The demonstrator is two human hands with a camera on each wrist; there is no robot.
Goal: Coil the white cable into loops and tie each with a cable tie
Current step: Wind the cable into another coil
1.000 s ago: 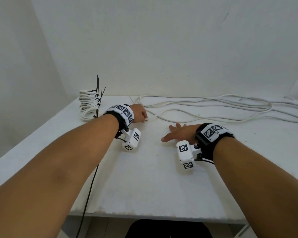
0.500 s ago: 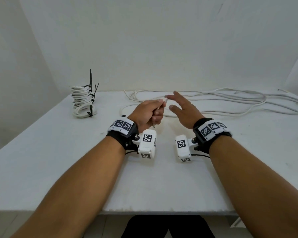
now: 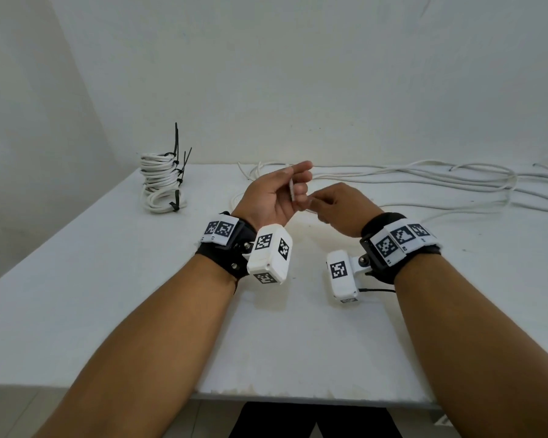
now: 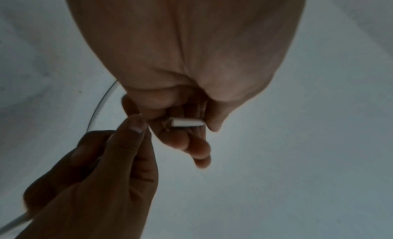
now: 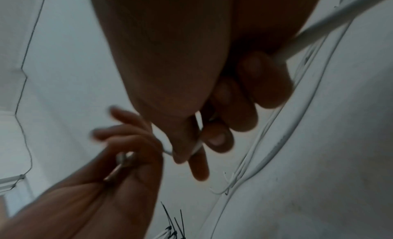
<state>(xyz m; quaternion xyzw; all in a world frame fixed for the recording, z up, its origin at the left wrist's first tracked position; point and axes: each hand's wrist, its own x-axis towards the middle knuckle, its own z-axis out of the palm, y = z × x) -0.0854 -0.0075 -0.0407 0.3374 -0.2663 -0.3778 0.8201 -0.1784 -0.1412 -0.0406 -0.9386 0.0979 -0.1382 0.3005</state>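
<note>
Left hand (image 3: 271, 197): grasping cable end (image 3: 292, 191) | right hand (image 3: 340, 205): pinching white cable (image 3: 424, 172) beside it | risk: far slack snags, pulling the end free.

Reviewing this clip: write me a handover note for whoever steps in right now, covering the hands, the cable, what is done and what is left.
Left hand: raised over the table, gripping the cut end of the white cable.
Right hand: beside it, pinching the same cable a little further along.
Loose cable: sprawled along the table's far edge, uncoiled.
Done: a stack of coils at far left, bound with black ties.
Left: wind the loose cable into loops and tie each. No spare ties can be made out.
</note>
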